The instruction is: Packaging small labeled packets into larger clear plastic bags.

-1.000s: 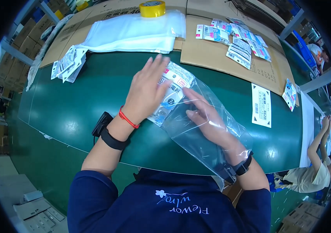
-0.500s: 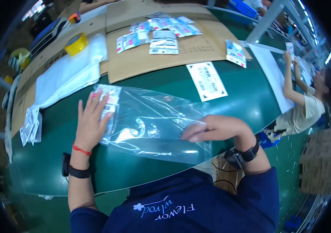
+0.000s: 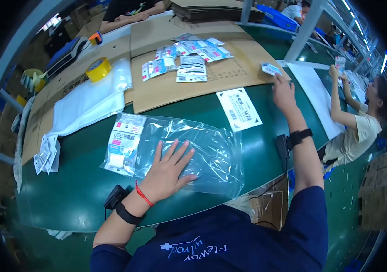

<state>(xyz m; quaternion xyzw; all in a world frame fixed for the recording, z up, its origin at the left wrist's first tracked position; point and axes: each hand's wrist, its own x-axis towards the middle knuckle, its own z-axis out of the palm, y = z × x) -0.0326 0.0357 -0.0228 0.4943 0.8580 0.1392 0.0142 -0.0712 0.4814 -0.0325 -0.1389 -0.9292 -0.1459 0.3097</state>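
While the green table [image 3: 89,190] takes up most of the view, big sheets of cardboard [image 3: 189,86] cover its far side, with a stack of white plastic bags [image 3: 87,102] lying next to them. Closer in, a clear plastic bag [image 3: 202,149] lies flat on the green surface right in front of the person, and a couple of small packaged items [image 3: 123,145] sit inside its left end. The left hand [image 3: 168,170] is pressed flat on that bag, fingers spread wide, palm down, not gripping anything, just pinning it. A white label sheet [image 3: 239,109] lies just past the bag, half on the cardboard edge. The right hand [image 3: 283,90] is stretched way out to the far right, fingertips touching a small packet [image 3: 270,69] at the cardboard's edge; can't tell if it's actually pinched it or only touching. More small packets [image 3: 186,61] are scattered on the cardboard, and a yellow tape roll [image 3: 98,69] sits up left. Another person [image 3: 361,118] works off to the right.
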